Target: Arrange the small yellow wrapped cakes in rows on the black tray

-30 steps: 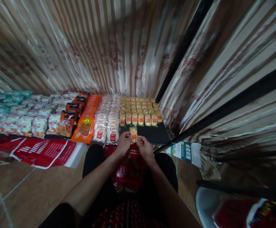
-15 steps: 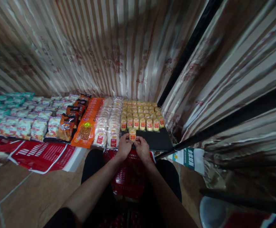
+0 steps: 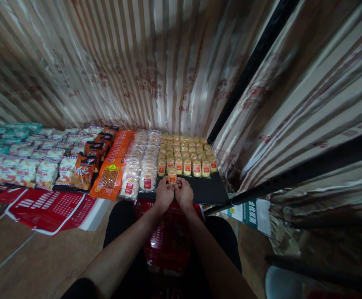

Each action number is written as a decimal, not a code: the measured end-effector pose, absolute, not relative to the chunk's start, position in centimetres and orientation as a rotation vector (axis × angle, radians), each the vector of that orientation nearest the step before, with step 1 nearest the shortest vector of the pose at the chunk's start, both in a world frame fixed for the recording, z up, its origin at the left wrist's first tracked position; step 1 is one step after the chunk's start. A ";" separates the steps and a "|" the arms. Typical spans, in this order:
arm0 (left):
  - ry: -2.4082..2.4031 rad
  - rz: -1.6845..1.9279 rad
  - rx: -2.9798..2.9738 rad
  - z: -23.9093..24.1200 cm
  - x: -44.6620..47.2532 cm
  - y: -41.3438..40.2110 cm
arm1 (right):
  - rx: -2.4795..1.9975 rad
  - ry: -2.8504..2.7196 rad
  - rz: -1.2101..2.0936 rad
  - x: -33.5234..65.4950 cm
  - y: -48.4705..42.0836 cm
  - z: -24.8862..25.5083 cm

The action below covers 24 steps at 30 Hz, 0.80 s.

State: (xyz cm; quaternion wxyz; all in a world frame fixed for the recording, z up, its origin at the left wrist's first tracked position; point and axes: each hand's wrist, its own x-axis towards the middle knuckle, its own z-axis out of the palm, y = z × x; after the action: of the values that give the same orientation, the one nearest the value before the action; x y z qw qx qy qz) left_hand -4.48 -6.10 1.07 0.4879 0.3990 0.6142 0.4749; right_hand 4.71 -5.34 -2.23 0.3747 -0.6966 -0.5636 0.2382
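Note:
My left hand (image 3: pixel 163 195) and my right hand (image 3: pixel 184 194) are side by side, both pinching one small yellow snack packet (image 3: pixel 172 176) with a red label. The packet stands at the front of the dark shelf (image 3: pixel 207 189), just before the rows of like yellow packets (image 3: pixel 185 155). A red basket (image 3: pixel 165 238) rests on my lap under my forearms.
Left of the yellow packets lie white round cakes (image 3: pixel 143 166), orange stick-snack packs (image 3: pixel 112 164), and several chip bags (image 3: pixel 43 162). A red sign (image 3: pixel 50 207) hangs at the shelf's front. Striped curtains (image 3: pixel 137 62) and black poles (image 3: pixel 252 62) close in behind and at right.
Both hands have moved forward and closer together, carrying the yellow packet down onto the shelf's front, near the row. The camera has tilted slightly.

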 end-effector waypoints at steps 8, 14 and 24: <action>1.638 1.013 1.122 1.3 -4.4 -5.4 | -1.838 -1.431 0.615 4.3 -4.5 -2.5; 1.683 0.963 1.193 1.2 -4.3 -4.8 | -1.892 -1.415 0.601 4.1 -3.7 -2.5; 1.684 0.971 1.302 0.7 -4.4 -4.3 | -1.924 -1.396 0.621 4.0 -2.9 -2.5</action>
State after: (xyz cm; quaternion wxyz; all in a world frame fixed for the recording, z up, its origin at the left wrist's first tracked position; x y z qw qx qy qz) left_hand -4.35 -4.26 0.68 0.3903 0.5125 0.6626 0.3822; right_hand 3.97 -2.87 -2.45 0.3355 -0.7377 -0.5354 0.2380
